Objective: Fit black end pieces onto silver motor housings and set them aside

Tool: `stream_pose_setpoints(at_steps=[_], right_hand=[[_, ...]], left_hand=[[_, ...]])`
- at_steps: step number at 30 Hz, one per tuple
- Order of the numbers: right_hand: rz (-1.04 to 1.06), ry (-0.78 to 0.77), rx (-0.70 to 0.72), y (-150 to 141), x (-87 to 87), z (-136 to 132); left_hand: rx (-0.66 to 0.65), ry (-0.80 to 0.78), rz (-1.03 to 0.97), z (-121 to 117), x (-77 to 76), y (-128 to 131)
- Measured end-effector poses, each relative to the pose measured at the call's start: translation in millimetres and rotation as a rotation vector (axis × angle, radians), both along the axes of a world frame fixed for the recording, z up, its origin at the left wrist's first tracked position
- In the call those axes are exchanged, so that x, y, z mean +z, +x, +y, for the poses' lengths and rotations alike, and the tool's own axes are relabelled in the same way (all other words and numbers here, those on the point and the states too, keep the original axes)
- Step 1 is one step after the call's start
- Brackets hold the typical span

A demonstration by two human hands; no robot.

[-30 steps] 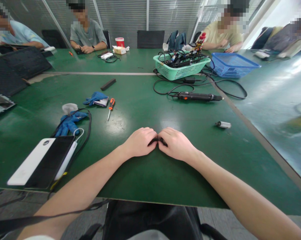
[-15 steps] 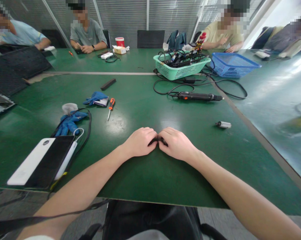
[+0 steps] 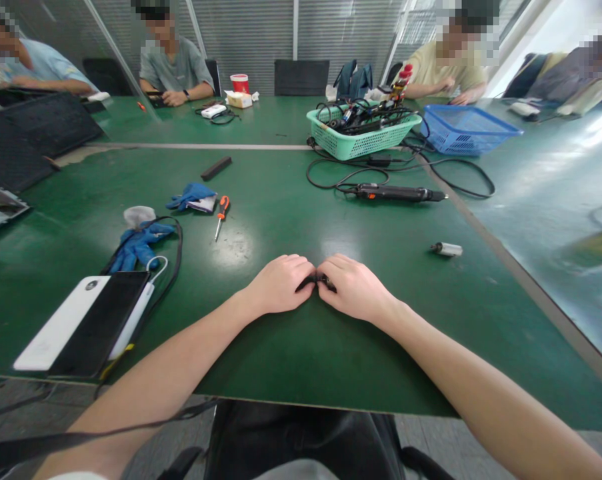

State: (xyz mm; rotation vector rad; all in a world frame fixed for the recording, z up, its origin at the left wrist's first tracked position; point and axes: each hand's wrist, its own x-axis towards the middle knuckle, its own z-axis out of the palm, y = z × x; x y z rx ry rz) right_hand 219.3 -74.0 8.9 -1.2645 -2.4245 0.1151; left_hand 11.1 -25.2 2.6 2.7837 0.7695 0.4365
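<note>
My left hand and my right hand rest side by side on the green table, fingertips meeting. Both pinch a small black part, mostly hidden by my fingers, so its exact shape cannot be made out. To the left of my hands lie an orange-handled screwdriver and a blue glove. A white-and-black flat device sits nearer my left forearm, with a white cable beside it.
An electric screwdriver lies on black cables ahead, below a mint-green basket of tools. A blue basket stands to its right. A small metal cylinder lies to the right. Several co-workers sit across the tables.
My hands stay in the same place. Slightly less of the black part shows between my fingers now.
</note>
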Motion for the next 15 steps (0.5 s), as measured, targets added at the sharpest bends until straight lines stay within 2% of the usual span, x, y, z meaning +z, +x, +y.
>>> stream_pose_setpoints(at_steps=[9,15], right_hand=[[0.003,-0.02,-0.006,4.6,-1.9,3.3],[-0.041,-0.004,-0.153,24.8,-4.0,13.2]], left_hand=[[-0.006,0.008,0.005,0.0,1.7,0.5],[0.002,0.03,0.009,-1.1,2.2,0.9]])
